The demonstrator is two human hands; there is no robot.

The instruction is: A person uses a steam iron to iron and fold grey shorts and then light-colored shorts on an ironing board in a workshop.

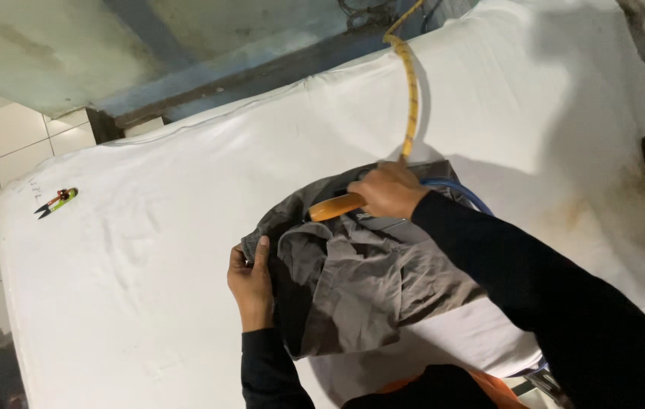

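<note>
Pinning the grey garment point(360, 284) flat at its left edge, the left hand point(250, 282) steadies it mid-tabletop point(133, 288) while the right hand point(387, 189), clamped on the iron's orange handle point(335, 206), presses its far side.

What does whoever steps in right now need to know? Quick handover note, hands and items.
Left hand: pinching the left edge of the grey garment, holding it down on the white padded board.
Right hand: closed on the orange handle of an iron resting on the garment's upper part; a yellow cord runs up from it, and a blue hose curves behind the wrist.
Garment: still bunched and creased across the middle, not laid flat.
Small thread snips lie apart at the board's left edge, untouched.
</note>
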